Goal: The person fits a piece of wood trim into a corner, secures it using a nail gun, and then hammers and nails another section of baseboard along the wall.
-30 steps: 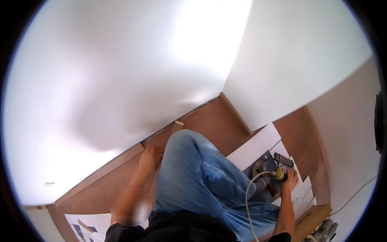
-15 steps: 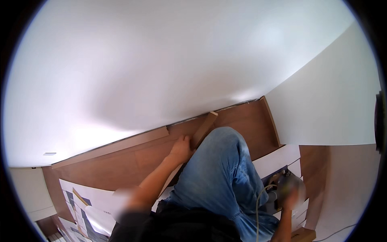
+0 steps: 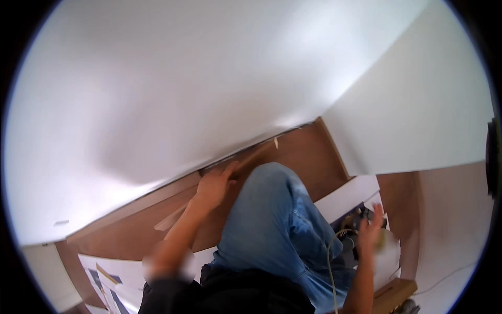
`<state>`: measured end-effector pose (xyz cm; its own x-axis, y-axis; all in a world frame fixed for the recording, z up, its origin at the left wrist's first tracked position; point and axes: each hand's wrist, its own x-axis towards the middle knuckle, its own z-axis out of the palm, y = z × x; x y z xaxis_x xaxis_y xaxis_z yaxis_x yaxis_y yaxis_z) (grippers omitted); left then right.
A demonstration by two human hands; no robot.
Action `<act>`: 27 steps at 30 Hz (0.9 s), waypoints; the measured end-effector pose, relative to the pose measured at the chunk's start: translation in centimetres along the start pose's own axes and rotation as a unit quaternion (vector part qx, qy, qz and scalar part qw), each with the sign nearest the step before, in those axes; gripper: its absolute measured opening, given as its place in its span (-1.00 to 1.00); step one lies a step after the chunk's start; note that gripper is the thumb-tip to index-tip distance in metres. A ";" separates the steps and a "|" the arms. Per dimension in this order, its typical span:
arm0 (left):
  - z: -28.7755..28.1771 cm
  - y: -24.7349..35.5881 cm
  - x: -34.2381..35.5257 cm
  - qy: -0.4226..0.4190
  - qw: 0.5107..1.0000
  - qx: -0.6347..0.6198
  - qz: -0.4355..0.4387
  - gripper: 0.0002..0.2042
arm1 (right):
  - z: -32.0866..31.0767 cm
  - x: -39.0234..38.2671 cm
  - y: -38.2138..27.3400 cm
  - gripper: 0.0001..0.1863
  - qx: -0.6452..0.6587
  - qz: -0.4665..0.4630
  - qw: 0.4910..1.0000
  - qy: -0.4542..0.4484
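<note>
My left hand [image 3: 213, 186] lies with stretched fingers and thumb apart on a loose brown wooden strip, like a piece of skirting board [image 3: 256, 157], near the foot of the white wall. The strip runs slantwise under the hand, and its near end [image 3: 170, 220] shows beside my forearm. At the right, my right hand [image 3: 370, 230] is raised, fingers apart and nothing in its grasp. Close beside it is a dark corded power tool [image 3: 348, 256], partly hidden by the hand and my knee. A blurred yellowish-grey round part [image 3: 387, 243] shows behind the hand.
A fixed skirting strip [image 3: 136, 206] follows the wall [image 3: 209, 78] on the left; another [image 3: 333, 149] edges the right wall. White printed sheets [image 3: 350, 196] lie on the brown floor [image 3: 308, 157]. A pale cord [image 3: 330, 267] passes my bent knee [image 3: 272, 209]. A cardboard box [image 3: 397, 293] is lower right.
The loose strip has turned to lie closer along the wall, and my left hand has moved left and up with it. My right hand has come away from the blurred round part, fingers spread.
</note>
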<state>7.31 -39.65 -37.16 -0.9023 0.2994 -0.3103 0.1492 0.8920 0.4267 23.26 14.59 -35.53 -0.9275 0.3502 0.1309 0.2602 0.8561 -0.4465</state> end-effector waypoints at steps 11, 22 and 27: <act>6.8 -3.0 5.2 0.042 0.993 0.086 0.076 -0.23 | 8.1 0.6 -15.1 -0.45 0.084 -0.131 0.971 -0.183; 7.1 -9.4 -3.5 0.002 0.984 0.178 -0.015 -0.39 | 6.7 -3.6 -5.9 -0.46 0.035 -0.040 0.979 -0.197; 9.9 -9.3 -5.4 -0.055 0.984 0.166 0.024 -0.45 | 6.4 -3.8 -5.8 -0.47 0.051 -0.022 0.979 -0.194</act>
<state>14.77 -46.23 -47.85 -0.8445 0.3619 -0.3948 0.3303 0.9322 0.1480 23.55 5.82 -39.13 -0.9746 0.1265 -0.1847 0.2080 0.8174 -0.5373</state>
